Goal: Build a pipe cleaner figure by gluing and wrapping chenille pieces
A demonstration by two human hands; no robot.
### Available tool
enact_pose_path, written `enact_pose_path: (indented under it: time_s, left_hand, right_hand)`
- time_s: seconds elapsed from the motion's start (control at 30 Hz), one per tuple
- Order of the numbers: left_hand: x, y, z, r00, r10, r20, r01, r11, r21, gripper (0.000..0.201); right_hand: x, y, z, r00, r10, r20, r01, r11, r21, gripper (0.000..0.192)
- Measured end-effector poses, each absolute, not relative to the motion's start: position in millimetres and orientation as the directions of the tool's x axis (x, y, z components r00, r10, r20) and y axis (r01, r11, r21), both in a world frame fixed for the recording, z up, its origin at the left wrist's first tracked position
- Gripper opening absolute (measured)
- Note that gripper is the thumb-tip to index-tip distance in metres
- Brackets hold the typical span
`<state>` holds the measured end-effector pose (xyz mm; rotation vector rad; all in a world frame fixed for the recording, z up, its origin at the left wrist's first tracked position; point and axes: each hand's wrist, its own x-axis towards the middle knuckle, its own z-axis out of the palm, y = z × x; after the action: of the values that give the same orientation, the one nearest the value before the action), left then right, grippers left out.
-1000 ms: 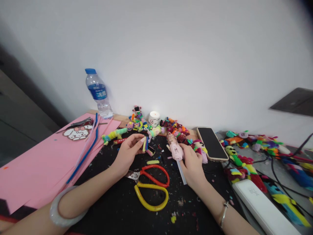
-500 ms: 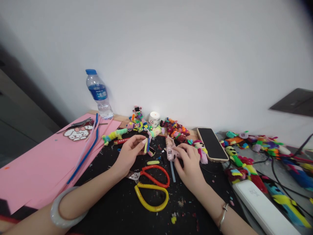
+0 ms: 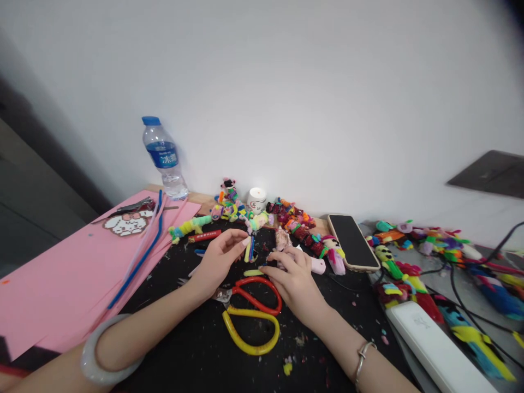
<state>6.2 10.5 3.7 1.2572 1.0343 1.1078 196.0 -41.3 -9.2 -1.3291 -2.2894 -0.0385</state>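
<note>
Fuzzy sticks [image 3: 248,249], yellow and blue, sit pinched in the left hand [image 3: 219,262] just above the black mat [image 3: 196,349]. The right hand [image 3: 292,278] has open fingers, holds nothing, and rests near the pink glue gun [image 3: 303,261] lying flat. I think the tip could be hot and burn a finger that touches it. The scissors [image 3: 251,311] lie right under both hands, and a wrist could bump them.

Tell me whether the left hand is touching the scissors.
Apart. The head view shows the left hand lifted, pinching a small yellow-and-blue piece, with black mat visible between its fingers and the scissors.
</note>
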Motion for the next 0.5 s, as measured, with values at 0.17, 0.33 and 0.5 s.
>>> enact_pose_path:
  time_s: [0.17,0.33,0.5]
  left_hand:
    - [7.5,11.2,1.5,0.178,0.983,0.04,-0.027,-0.036,0.999,0.026]
    - [10.7,11.0,-1.2,0.196,0.979,0.06,-0.01,-0.059,0.998,0.024]
    - [12.3,10.5,-1.4,0.201,0.977,0.074,-0.012,-0.073,0.997,0.022]
  right_hand:
    - [196.4,-37.7,-8.3,-0.424,0.799,0.426,0.817,0.541,-0.2,0.017]
    - [194.1,-35.6,-9.4,-0.43,0.784,0.447,0.791,0.566,-0.232,0.012]
    - [194.3,-36.1,-10.2,-0.377,0.782,0.496,0.77,0.562,-0.301,0.009]
